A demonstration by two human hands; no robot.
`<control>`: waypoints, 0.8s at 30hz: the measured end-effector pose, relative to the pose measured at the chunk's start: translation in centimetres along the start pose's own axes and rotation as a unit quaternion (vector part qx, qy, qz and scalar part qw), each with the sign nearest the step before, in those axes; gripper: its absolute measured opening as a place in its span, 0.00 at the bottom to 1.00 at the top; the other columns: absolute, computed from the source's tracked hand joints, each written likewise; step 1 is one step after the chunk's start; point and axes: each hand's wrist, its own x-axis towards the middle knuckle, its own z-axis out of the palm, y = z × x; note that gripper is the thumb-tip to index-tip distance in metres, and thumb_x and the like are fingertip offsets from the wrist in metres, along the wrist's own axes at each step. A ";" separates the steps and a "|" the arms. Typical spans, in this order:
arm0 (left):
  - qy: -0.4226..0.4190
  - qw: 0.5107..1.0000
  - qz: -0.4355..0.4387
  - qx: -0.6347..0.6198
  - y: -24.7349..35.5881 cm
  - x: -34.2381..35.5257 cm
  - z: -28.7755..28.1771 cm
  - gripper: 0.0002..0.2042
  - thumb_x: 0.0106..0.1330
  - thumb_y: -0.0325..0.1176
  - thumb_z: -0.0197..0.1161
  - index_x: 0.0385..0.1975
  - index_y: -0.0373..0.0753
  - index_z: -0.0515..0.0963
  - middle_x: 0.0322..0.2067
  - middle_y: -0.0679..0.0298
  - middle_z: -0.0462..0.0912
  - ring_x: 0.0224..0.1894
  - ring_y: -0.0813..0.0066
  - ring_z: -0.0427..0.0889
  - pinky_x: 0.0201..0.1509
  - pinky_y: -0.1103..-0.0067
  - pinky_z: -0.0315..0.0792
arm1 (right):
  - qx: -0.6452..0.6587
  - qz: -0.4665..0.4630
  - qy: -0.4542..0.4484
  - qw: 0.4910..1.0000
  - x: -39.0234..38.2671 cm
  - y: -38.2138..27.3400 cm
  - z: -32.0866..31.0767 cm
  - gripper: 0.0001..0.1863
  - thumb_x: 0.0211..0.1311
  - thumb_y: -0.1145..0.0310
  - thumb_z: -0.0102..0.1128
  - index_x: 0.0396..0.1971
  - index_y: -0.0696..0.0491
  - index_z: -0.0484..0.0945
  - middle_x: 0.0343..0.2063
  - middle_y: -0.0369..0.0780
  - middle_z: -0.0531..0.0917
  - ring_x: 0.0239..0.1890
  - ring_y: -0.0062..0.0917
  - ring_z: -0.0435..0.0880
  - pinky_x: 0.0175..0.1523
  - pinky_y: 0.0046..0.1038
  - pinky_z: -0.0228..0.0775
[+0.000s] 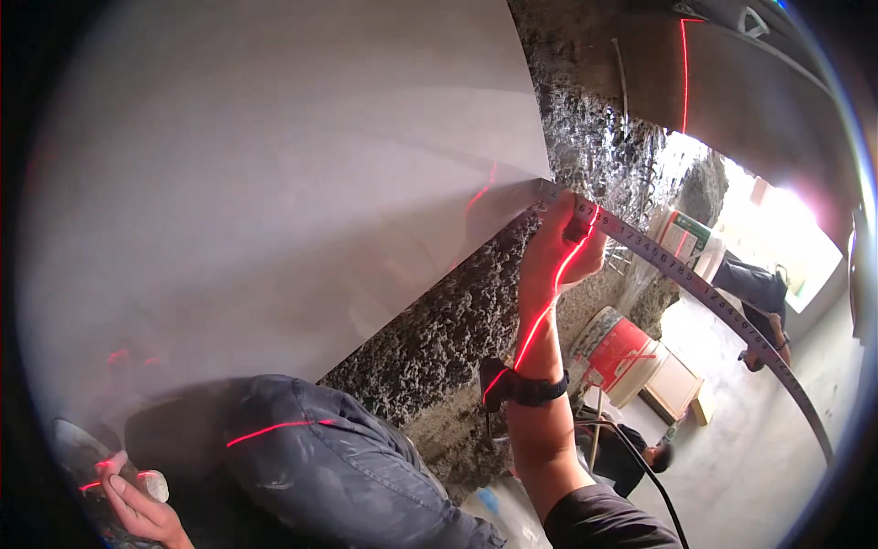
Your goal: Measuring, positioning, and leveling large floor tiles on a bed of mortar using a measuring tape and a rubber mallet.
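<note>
Coarse, pitted dark masonry (430, 320) borders the smooth grey panel (274, 201). I judge this a measuring step: near the panel's corner my right hand (555, 256) pinches the thin, bowed tape measure (677, 267), which runs from that corner out to the panel's right. The next move likely calls for a steady pinch and a flat blade. Low at the panel's left, my left hand (139, 509) is by a pale, rounded object (157, 486); I cannot tell whether it grips.

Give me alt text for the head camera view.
The right hand holds a measuring tape by the corner of a smooth grey slab, a red laser line crossing hand and wrist; the left hand is lower left. At right are buckets and two people.
</note>
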 end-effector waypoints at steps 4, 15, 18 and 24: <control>0.005 0.999 -0.022 -0.025 0.6 0.1 0.0 0.16 0.81 0.31 0.41 0.40 0.25 0.75 0.37 0.52 0.79 0.42 0.59 0.77 0.54 0.68 0.70 | 0.010 -0.007 0.001 1.000 0.0 -0.2 0.2 0.09 0.64 0.68 0.67 0.35 0.59 0.81 0.25 0.41 0.86 0.26 0.23 0.84 0.31 0.25 0.76; 0.021 0.995 -0.075 -0.066 -0.4 -1.1 0.8 0.16 0.81 0.31 0.43 0.38 0.26 0.75 0.34 0.55 0.77 0.37 0.66 0.76 0.48 0.71 0.72 | 0.028 -0.019 0.022 0.999 -0.1 0.8 0.0 0.08 0.64 0.70 0.66 0.32 0.59 0.80 0.22 0.39 0.84 0.23 0.21 0.81 0.30 0.24 0.73; 0.033 0.990 -0.104 -0.091 -0.1 -0.3 -0.1 0.15 0.80 0.31 0.44 0.38 0.26 0.76 0.34 0.55 0.78 0.38 0.65 0.77 0.48 0.71 0.73 | 0.032 0.011 0.016 0.999 -0.4 0.1 0.4 0.07 0.64 0.70 0.66 0.33 0.58 0.80 0.23 0.39 0.84 0.24 0.22 0.82 0.33 0.26 0.75; 0.047 0.997 0.008 -0.063 6.0 3.0 -0.5 0.11 0.69 0.31 0.53 0.32 0.31 0.79 0.28 0.54 0.80 0.32 0.59 0.80 0.42 0.67 0.74 | -0.109 -0.146 -0.048 0.982 2.0 1.6 -0.8 0.10 0.71 0.66 0.58 0.36 0.56 0.83 0.23 0.40 0.83 0.26 0.23 0.82 0.32 0.31 0.73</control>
